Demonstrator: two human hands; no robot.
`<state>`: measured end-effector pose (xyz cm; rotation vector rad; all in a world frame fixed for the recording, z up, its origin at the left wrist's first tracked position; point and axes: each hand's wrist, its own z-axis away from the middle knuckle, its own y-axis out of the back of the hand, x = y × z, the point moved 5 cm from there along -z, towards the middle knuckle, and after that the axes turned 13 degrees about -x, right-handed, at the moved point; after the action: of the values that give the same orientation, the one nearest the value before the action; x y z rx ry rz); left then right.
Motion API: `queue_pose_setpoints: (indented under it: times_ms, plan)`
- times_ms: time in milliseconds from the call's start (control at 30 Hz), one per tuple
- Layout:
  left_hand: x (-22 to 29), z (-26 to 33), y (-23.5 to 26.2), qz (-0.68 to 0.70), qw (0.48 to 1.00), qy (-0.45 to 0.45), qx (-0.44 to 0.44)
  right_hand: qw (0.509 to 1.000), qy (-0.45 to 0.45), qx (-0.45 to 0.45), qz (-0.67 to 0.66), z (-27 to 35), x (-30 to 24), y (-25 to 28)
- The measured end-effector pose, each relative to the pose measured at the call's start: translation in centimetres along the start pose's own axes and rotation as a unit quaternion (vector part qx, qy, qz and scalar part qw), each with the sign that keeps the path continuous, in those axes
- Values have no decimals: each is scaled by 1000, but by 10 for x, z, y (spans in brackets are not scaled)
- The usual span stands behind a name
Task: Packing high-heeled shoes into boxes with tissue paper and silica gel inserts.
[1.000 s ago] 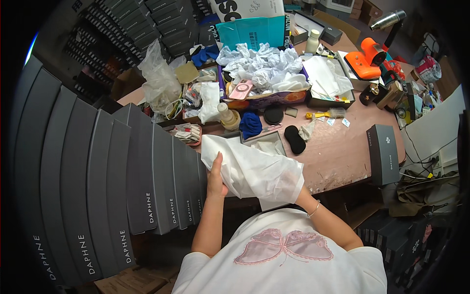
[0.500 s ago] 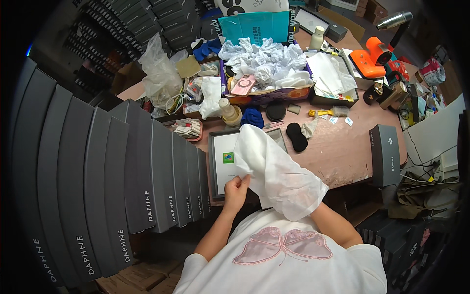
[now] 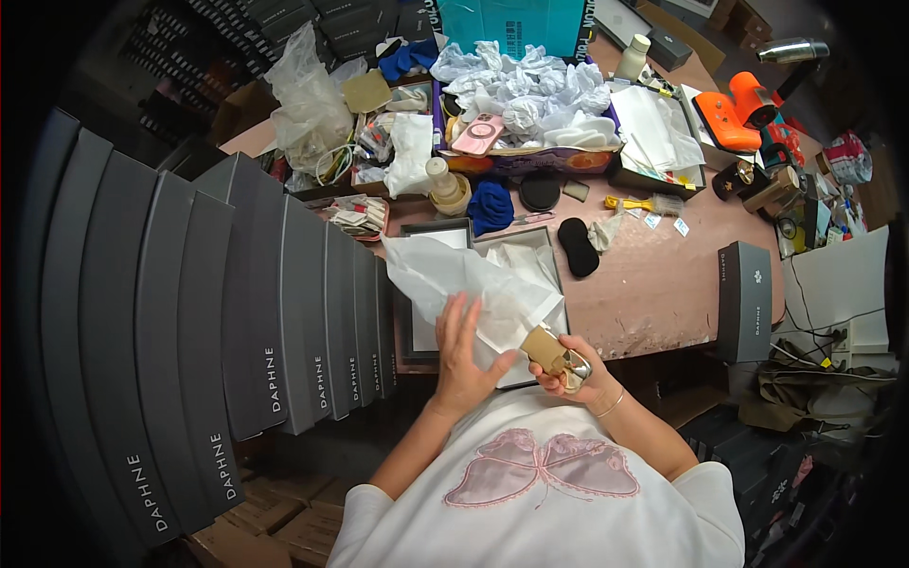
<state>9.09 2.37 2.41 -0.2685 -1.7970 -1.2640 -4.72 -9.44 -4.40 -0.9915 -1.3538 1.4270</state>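
Observation:
My right hand (image 3: 575,375) grips a tan shoe with a shiny gold part (image 3: 554,354) just off the table's near edge. A sheet of white tissue paper (image 3: 469,279) trails from the shoe up to the left. My left hand (image 3: 462,352) lies on this paper, fingers spread upward and thumb under its edge. Beneath the paper an open dark shoe box (image 3: 549,248) with white lining sits on the pink table (image 3: 653,284).
A row of long grey boxes (image 3: 284,312) stands on edge at my left. A grey box (image 3: 745,301) stands at the right table edge. Crumpled white paper (image 3: 535,90), a blue cloth (image 3: 490,205), black pads (image 3: 576,246), a bottle (image 3: 440,180) and an orange tool (image 3: 734,114) crowd the back.
The tissue bundle that I held up has been pulled back to the left, and the tan shoe now shows in my right hand. My left hand moved down onto the paper.

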Motion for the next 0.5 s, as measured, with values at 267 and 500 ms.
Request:
queue_pose_setpoints:
  times_ms: [267, 500]
  plan:
    - [9, 15, -14, -96, 995, 4, -9, 999, -43, -1, 12, -16, 3, -4]
    - [-21, 23, 4, 103, 992, 26, 73, 996, -81, 9, 32, -13, 10, 4]
